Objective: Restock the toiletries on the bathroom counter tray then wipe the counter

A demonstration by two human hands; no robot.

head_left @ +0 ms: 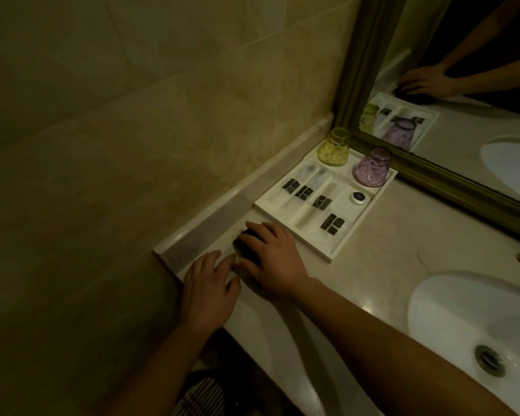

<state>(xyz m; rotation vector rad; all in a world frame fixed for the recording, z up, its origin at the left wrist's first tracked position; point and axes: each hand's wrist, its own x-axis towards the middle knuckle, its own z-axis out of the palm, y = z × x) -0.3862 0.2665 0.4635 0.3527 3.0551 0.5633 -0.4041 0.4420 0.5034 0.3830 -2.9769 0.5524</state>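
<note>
Under our right hand, at the near-left corner of the pale marble table, lies a dark, soft-looking wiping cloth; only its far-left edge shows past the knuckles. Our right fingers are spread and curved down over it, pressing it flat to the table and not pinching it up. Our left hand rests just beside the right, flat on the table's front edge, its fingers open and holding nothing, its fingertips almost touching the right thumb.

So the cloth sits directly beneath the right fingers, with the left hand close on its near-left side. We judge the right hand the working one. Seen in the mirror, the same hand covers the same dark wad.

What the coming stroke turns on is what lies around the cloth. Just to its far right stands the white compartmented plastic tray, its near corner close to our right knuckles. Its long slots run away toward the mirror, holding small dark-and-white sachets and a small round capped item. An upturned yellow glass tumbler and an upturned purple glass tumbler stand at its far end. The tray looks stocked, so we judge the wiping underway. Bare table opens to the right, toward the white ceramic basin.
</note>
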